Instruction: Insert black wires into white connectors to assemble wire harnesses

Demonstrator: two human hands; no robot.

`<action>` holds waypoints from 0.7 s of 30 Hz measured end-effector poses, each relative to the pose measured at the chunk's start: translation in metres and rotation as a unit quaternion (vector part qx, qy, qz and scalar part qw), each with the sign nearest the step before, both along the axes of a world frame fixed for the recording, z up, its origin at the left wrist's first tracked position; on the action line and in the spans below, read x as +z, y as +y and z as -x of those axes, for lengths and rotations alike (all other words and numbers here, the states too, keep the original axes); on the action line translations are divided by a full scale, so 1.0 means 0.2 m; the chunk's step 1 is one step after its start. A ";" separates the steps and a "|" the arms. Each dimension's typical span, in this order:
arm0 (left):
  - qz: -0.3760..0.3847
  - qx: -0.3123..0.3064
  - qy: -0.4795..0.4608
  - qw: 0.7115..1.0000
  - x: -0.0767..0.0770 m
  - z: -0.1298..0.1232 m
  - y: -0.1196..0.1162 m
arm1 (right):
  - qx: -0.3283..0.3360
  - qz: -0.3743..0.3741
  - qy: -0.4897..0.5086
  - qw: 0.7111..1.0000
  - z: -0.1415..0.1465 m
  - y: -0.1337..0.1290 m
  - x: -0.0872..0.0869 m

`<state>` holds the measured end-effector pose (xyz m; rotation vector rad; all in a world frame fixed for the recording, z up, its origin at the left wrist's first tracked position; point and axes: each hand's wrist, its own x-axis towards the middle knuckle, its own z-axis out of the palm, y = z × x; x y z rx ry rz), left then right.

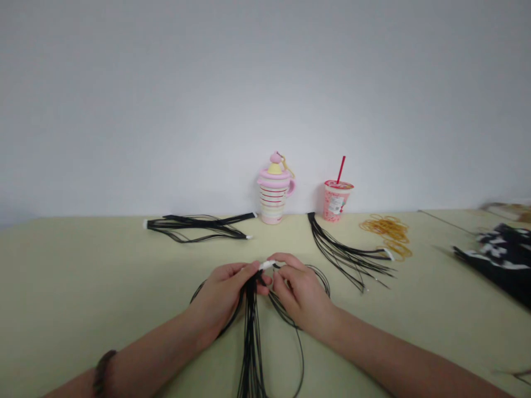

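Black wire harness rises from the counter into the person's two hands, its many thin strands trailing toward the near edge of the view and looping out on both sides, with a small white connector at the top. Left hand has a closed grip on the strands just below that connector, fingers curled around them. Right hand comes in from the other side in a tight pinch, its fingertips closed at the connector, though the fingers partly hide how they sit on it. A dark beaded bracelet circles the left wrist. Farther along the counter, a second black harness lies stretched out sideways on the left, and a third fans out to the right of the hands, a white connector at one end. Just beyond that one sits a loose heap of amber rubber bands. Against the wall stand a pink-striped lidded bottle and a pink cup with a red straw, while a black-and-white cloth lies at the right.
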<state>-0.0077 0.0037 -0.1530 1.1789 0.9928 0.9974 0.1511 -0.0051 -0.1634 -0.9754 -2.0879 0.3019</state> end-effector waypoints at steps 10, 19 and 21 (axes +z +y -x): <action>0.007 -0.003 -0.049 0.999 0.02 -0.02 -0.01 | -0.022 -0.014 -0.005 1.000 0.00 0.00 -0.02; -0.007 -0.025 -0.034 0.999 0.00 -0.01 -0.01 | -0.037 -0.028 0.010 0.999 0.00 0.01 -0.02; -0.008 -0.031 0.002 0.999 0.00 0.00 -0.01 | -0.039 -0.029 0.003 0.999 -0.01 0.00 -0.02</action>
